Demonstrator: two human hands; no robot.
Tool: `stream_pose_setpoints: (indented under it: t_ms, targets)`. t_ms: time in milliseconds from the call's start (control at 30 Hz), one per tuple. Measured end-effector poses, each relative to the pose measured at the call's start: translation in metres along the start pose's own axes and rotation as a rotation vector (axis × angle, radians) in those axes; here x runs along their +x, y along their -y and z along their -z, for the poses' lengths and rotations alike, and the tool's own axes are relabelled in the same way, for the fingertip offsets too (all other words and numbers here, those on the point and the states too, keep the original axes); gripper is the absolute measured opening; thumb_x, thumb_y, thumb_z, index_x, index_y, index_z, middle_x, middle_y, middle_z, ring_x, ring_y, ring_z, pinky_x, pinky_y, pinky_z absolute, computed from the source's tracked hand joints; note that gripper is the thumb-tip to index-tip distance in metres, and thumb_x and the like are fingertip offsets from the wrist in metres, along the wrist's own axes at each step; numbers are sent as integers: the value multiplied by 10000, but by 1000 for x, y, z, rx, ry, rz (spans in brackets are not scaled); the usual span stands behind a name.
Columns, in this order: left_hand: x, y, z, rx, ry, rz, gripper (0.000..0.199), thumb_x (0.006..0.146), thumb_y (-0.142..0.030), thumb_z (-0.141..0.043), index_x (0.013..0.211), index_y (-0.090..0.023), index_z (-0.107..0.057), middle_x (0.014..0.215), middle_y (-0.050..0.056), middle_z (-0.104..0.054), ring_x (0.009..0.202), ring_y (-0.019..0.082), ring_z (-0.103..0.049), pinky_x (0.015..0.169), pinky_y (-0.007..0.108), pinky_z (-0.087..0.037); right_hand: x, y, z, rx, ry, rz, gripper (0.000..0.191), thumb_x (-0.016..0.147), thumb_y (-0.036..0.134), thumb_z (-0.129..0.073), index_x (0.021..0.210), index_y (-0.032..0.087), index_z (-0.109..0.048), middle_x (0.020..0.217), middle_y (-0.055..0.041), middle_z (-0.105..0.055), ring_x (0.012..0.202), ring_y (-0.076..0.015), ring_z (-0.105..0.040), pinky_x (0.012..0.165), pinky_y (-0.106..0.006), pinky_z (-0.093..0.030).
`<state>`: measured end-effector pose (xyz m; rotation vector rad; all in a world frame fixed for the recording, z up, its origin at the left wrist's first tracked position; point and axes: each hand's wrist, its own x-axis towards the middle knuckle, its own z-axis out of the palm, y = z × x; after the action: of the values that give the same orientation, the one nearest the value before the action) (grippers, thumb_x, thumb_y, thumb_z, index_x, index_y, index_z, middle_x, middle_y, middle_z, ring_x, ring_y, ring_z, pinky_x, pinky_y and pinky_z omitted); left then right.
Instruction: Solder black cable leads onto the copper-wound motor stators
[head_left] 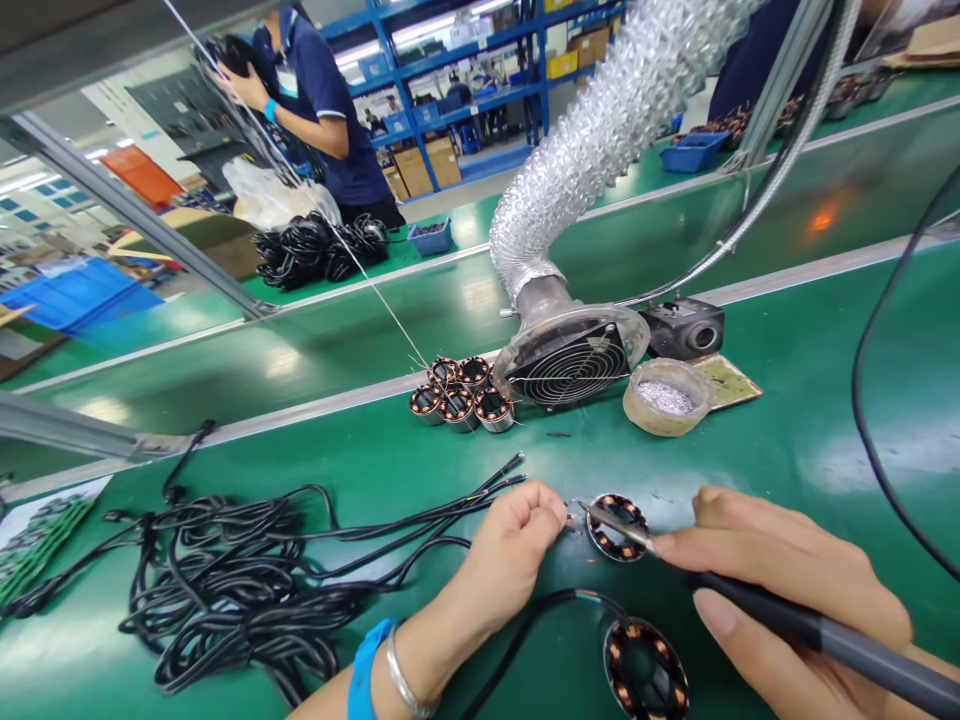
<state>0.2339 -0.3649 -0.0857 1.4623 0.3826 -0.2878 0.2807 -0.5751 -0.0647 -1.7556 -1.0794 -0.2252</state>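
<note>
Holding a soldering iron (pixel 795 612) in my right hand (pixel 795 562), I have its metal shaft slanting across a copper-wound ring (pixel 609 545) that sits on the green bench (pixel 810 400) between my two hands. The tip reaches the ring's left edge, close to some thin leads (pixel 573 522); whether it touches them I can't tell. My right thumb and fingers are wrapped round the iron, closed as far as its thickness lets them. The thumb and forefinger of my left hand (pixel 517 540) are pinched together just left of the ring, with the leads poking out from between them.

Nearer to me lies a second wound ring (pixel 616 655), a black cable (pixel 517 640) running to it with coloured wires at the end. Past my left wrist, which wears a blue band (pixel 364 680) and a silver bangle (pixel 403 675), spreads a tangle of black cords (pixel 225 560).

Farther back, five more wound rings (pixel 459 405) stand grouped beside a fan (pixel 574 365), its hood joined to a silvery flexible duct (pixel 592 150). Right of the fan is a round tub (pixel 660 422) of shiny metal bits, near a dark block (pixel 686 328) with a round opening. Across the way, a co-worker (pixel 337 120) in a dark shirt stands by more black cords (pixel 300 250).
</note>
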Motion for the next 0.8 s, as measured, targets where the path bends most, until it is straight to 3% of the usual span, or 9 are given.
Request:
stream_pose_setpoints:
  t_ms: [800]
  targets:
    - [2,0,-1,-11,-13,4,301,777,-446,-609,680,-196,-476,512,-101,-269,490,84,-206,497,223,-184,1,-4,-8,10,-51,42,269,800,105,-492,1016,188,-629,610,1,-513,497,-151,-457,500,-310,-335]
